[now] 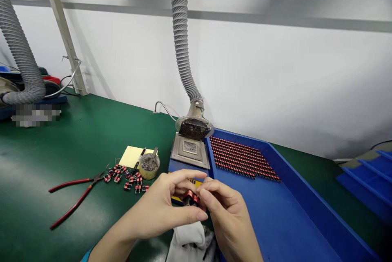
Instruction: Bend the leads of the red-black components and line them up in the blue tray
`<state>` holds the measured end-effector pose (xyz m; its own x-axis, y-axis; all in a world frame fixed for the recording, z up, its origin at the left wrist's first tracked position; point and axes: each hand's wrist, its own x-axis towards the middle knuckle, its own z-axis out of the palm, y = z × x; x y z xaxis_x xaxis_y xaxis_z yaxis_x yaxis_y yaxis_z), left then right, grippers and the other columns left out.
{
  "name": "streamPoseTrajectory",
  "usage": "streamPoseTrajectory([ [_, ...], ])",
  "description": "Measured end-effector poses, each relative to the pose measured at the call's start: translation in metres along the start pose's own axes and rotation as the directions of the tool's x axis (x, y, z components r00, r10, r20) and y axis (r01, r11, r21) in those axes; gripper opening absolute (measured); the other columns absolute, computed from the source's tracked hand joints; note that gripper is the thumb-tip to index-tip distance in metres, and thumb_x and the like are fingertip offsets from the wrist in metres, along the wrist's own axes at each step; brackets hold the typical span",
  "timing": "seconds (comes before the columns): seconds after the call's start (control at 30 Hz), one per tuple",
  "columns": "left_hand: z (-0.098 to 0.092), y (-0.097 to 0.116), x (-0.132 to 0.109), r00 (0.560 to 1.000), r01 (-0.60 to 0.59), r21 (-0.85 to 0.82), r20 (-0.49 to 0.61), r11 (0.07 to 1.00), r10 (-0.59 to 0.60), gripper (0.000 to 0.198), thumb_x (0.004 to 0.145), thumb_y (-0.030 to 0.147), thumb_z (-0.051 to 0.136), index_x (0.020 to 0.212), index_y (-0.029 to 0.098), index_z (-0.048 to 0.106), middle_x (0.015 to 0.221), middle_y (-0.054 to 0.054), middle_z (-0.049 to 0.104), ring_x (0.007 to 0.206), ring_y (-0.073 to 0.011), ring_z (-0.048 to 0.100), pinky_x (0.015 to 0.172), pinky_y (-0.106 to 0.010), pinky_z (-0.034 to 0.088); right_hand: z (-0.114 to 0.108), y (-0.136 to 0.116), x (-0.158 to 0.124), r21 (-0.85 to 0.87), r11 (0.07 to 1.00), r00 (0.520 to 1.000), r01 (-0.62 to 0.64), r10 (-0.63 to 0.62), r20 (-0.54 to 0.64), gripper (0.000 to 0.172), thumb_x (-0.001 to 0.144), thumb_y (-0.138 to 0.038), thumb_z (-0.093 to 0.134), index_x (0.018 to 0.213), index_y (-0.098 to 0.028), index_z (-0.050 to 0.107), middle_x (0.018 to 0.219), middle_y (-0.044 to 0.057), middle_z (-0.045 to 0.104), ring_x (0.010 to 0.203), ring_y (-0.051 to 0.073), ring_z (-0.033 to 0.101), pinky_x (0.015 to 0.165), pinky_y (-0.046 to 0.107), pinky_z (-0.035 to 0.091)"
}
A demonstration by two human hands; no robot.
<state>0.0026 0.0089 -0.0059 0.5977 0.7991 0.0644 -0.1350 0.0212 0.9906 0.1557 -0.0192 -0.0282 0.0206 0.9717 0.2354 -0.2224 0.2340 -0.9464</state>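
My left hand (165,200) curves around a small red-and-black coil (189,196), thumb below it and fingers above. A second red part shows right beside it; I cannot tell whether both belong to one piece. My right hand (228,209) has its thumb and forefinger pinched together at the coil's right side, and what lies between those fingertips is hidden. Both hands are in front of a blue solder pot (191,147) with a metal top plate. Loose coils (130,177) of the same kind lie scattered on the green bench to the left.
Red-handled pliers (78,200) lie open at left. A round tin (149,166) of grey dross stands by a yellow notepad (131,156). At right, a blue tray (294,217) holds coil rows (241,158). A fume hood (194,126) hangs over the pot; a white cloth (190,237) lies below my hands.
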Motion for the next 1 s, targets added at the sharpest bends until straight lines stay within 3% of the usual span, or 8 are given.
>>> streamPoseTrajectory([
  [0.17, 0.0022, 0.0, -0.0001, 0.999, -0.041, 0.0, -0.011, 0.999, 0.041, 0.041, 0.079, 0.019, 0.07, 0.119, 0.022, 0.061, 0.097, -0.004, 0.071, 0.087, -0.0192, 0.063, 0.082, -0.032, 0.049, -0.0004, 0.0007, -0.0017, -0.061, 0.997, 0.998, 0.049, -0.051, -0.039, 0.019, 0.084, -0.031, 0.069, 0.068, -0.022, 0.071, 0.063, -0.003, 0.056, 0.06, 0.009, 0.051, 0.059, 0.017, 0.045],
  [0.4, 0.0022, -0.0011, -0.0003, 0.992, -0.12, -0.07, 0.035, 0.99, 0.123, 0.028, 0.088, 0.016, 0.056, 0.115, 0.02, 0.062, 0.083, 0.0, 0.062, 0.075, -0.0123, 0.057, 0.073, -0.025, 0.046, 0.0077, -0.004, -0.0012, -0.123, 0.974, 0.978, 0.191, -0.199, -0.054, 0.02, 0.087, -0.025, 0.064, 0.068, -0.022, 0.069, 0.061, -0.003, 0.057, 0.057, 0.008, 0.055, 0.057, 0.017, 0.047],
  [0.53, 0.0022, -0.0023, -0.0008, 0.984, -0.176, 0.032, 0.013, 0.984, 0.176, 0.023, 0.091, 0.02, 0.05, 0.11, 0.021, 0.064, 0.083, 0.0, 0.058, 0.078, -0.0131, 0.053, 0.072, -0.024, 0.042, 0.008, -0.0039, -0.0022, -0.229, 0.943, 0.957, 0.242, -0.27, -0.103, 0.014, 0.085, -0.024, 0.066, 0.072, -0.024, 0.072, 0.062, -0.002, 0.06, 0.059, 0.009, 0.055, 0.054, 0.017, 0.046],
  [0.67, 0.0035, -0.0035, -0.0014, 0.99, -0.114, 0.169, -0.06, 0.979, 0.126, 0.014, 0.092, 0.026, 0.051, 0.099, 0.021, 0.061, 0.091, -0.001, 0.059, 0.087, -0.017, 0.053, 0.076, -0.028, 0.042, 0.0068, -0.0002, -0.0036, -0.281, 0.923, 0.943, 0.262, -0.306, -0.129, 0.01, 0.081, -0.022, 0.07, 0.072, -0.025, 0.072, 0.063, -0.002, 0.059, 0.06, 0.01, 0.055, 0.055, 0.019, 0.046],
  [1.0, 0.0031, 0.0053, -0.0009, 0.984, -0.147, 0.209, -0.073, 0.967, 0.165, 0.016, 0.091, 0.024, 0.052, 0.078, 0.018, 0.058, 0.075, 0.003, 0.058, 0.072, -0.0116, 0.051, 0.065, -0.022, 0.037, 0.009, 0.0012, -0.0011, -0.244, 0.936, 0.936, 0.253, -0.301, -0.184, 0.01, 0.076, -0.023, 0.075, 0.067, -0.023, 0.071, 0.06, -0.001, 0.057, 0.057, 0.012, 0.052, 0.051, 0.021, 0.044],
])
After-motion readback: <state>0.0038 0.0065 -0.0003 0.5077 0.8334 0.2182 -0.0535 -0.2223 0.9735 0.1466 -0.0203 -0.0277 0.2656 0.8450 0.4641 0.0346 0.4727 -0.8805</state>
